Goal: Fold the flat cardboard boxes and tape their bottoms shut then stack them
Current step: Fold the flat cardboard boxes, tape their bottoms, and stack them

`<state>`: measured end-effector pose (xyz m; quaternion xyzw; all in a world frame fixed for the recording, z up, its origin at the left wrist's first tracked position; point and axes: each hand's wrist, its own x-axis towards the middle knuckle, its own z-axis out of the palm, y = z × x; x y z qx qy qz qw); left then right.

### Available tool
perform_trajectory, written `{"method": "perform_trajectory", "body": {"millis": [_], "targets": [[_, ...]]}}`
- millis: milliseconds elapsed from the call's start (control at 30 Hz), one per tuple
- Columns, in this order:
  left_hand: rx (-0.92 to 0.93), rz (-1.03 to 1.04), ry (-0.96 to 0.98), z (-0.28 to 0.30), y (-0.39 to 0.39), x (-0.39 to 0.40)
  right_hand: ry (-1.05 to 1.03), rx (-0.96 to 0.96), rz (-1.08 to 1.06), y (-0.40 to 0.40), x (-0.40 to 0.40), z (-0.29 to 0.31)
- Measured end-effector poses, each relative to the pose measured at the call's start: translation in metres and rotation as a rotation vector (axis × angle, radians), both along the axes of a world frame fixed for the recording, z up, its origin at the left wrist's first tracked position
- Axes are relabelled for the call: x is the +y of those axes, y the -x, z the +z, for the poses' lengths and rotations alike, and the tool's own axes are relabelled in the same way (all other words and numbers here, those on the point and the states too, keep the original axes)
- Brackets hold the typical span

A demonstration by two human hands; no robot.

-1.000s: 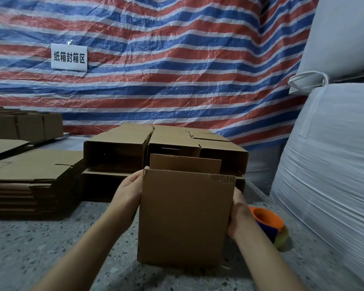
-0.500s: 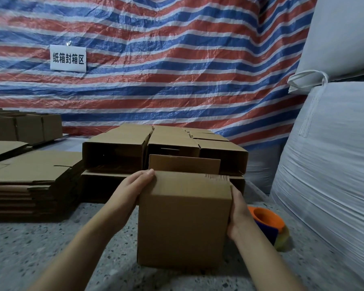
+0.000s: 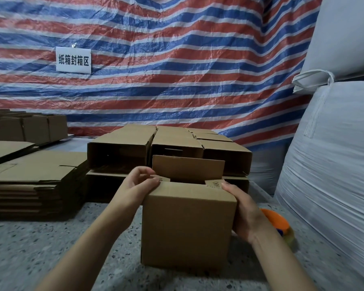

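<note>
Both hands have climbed from the side walls of the cardboard box [image 3: 187,227] to its upper edge since a second ago, and the two short flaps, which stood out of sight then, now lie turned inward. That box stands upright on the speckled desk [image 3: 51,248], near its front edge, right under the camera. At the box's top left corner the left hand [image 3: 138,185] has its grip curled, thumb and fingers pinching the left short flap down; at the top right corner the right hand [image 3: 243,208] wraps the wall with its fingers bent over the right short flap, which bears some print. Behind them the far long flap [image 3: 188,168] stands up, unfolded; the near long flap cannot be made out. Judging by this, the box is opened into shape and its end is half closed: the long flaps are left to fold, then the seam needs tape. An orange tape dispenser [image 3: 276,222] lies on the desk just behind the right wrist, within reach for that step. Further back, a stack of folded boxes [image 3: 168,148] lies on its side, open mouths toward the camera, so several seem finished. To the left, a thick pile of flat cardboard blanks [image 3: 34,177] waits, which suggests much of the job remains.
</note>
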<state>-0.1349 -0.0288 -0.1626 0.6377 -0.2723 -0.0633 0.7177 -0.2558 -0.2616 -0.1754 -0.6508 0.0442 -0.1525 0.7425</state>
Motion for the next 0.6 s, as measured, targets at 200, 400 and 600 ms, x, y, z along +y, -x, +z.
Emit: {"method": "perform_trajectory", "body": {"millis": [200,400,600], "targets": [[-0.117,-0.14,-0.018,0.007,-0.013,0.006,0.127,-0.078,0.019,-0.002,-0.005,0.02],[-0.14,-0.069,0.003,0.004,-0.012,0.003,0.1,-0.1,0.031,-0.006,-0.01,0.018],[-0.156,-0.032,-0.03,0.001,-0.006,0.002,0.052,-0.079,-0.054,-0.008,-0.006,0.009]]}}
